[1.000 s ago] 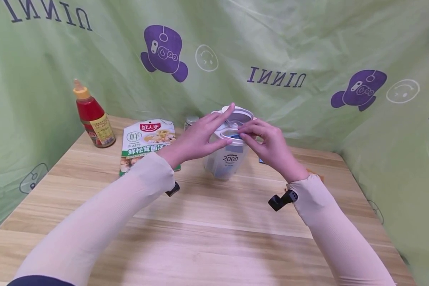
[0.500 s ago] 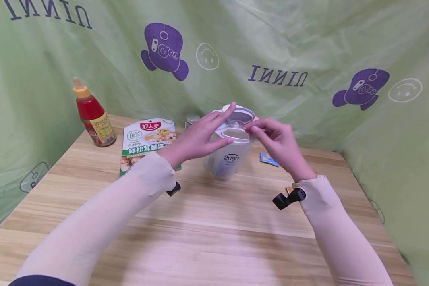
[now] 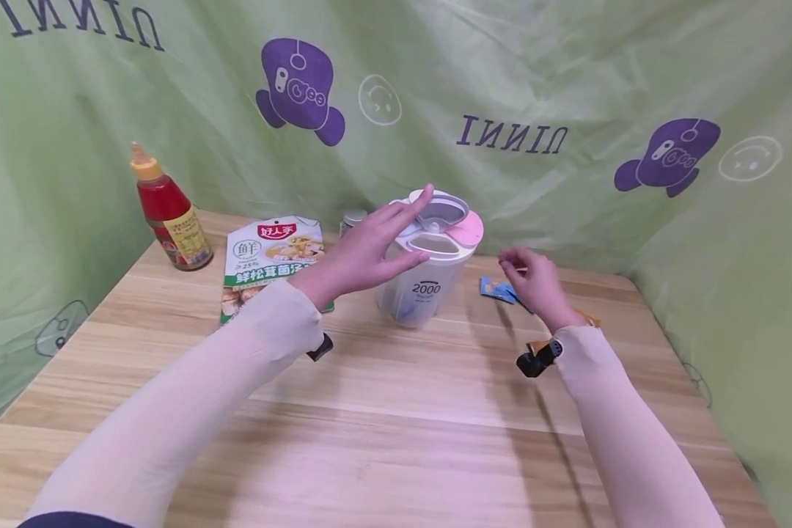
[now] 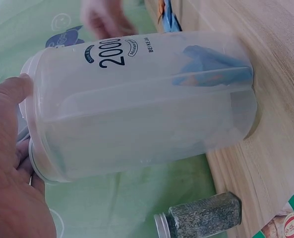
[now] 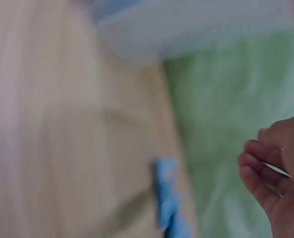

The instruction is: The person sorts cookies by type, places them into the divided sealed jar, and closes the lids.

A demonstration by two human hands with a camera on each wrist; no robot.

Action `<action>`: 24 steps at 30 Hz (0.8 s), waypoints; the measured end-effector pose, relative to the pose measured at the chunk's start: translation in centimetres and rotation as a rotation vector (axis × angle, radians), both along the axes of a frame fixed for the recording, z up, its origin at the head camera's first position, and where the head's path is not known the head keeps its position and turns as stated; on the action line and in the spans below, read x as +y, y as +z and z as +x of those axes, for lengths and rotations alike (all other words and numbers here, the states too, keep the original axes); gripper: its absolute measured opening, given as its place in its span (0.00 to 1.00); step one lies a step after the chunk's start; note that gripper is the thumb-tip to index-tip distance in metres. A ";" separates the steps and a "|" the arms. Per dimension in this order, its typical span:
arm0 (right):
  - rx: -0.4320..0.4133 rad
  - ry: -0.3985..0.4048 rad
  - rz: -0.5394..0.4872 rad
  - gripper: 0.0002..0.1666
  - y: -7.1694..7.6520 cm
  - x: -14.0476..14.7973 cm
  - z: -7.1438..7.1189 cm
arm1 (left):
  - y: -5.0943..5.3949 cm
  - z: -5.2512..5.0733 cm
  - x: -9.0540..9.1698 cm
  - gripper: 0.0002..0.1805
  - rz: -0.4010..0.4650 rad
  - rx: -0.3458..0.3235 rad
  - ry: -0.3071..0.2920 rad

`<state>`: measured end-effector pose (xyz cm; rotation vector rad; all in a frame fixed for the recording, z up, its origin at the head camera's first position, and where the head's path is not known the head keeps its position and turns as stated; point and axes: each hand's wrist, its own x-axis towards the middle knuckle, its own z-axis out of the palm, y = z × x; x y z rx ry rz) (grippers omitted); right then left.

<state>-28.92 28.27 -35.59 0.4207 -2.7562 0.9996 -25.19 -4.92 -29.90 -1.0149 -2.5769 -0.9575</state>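
A translucent storage canister point(image 3: 422, 297) marked 2000 stands upright on the table, one grey-white lid flap point(image 3: 444, 211) raised over its open compartment. Its pink flap point(image 3: 467, 230) is down. My left hand point(image 3: 369, 253) holds the canister's top from the left, thumb along the front rim and fingers across the lid. Through the wall in the left wrist view, a blue packet point(image 4: 213, 69) lies at the bottom. My right hand point(image 3: 534, 282) hovers right of the canister, fingers loosely bent and nothing visible in them. Close by lie small blue packets point(image 3: 497, 290) on the table.
A red sauce bottle point(image 3: 171, 209) stands at the back left, beside a white-green food pouch point(image 3: 273, 253). Behind my left hand is a spice jar point(image 4: 206, 215). Orange packets point(image 3: 590, 318) lie near my right wrist. A green curtain point(image 3: 435, 88) hangs behind the table.
My right hand has left the canister's opening and moved right toward the small blue packets. The blue item at the opening is gone from there. My left hand has stayed at the lid.
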 end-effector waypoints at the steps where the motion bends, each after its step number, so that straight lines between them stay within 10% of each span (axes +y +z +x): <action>1: -0.035 0.021 0.067 0.17 -0.7 0.4 -0.2 | 0.0 0.0 0.0 0.49 0.002 -0.001 -0.003; 10: -0.207 0.107 0.441 0.26 -3.7 2.0 -1.6 | 0.0 0.2 0.1 0.49 0.001 0.006 -0.006; 24: -0.162 0.101 0.443 0.28 -3.9 0.7 -2.3 | 0.0 0.0 0.0 0.49 0.004 0.007 0.010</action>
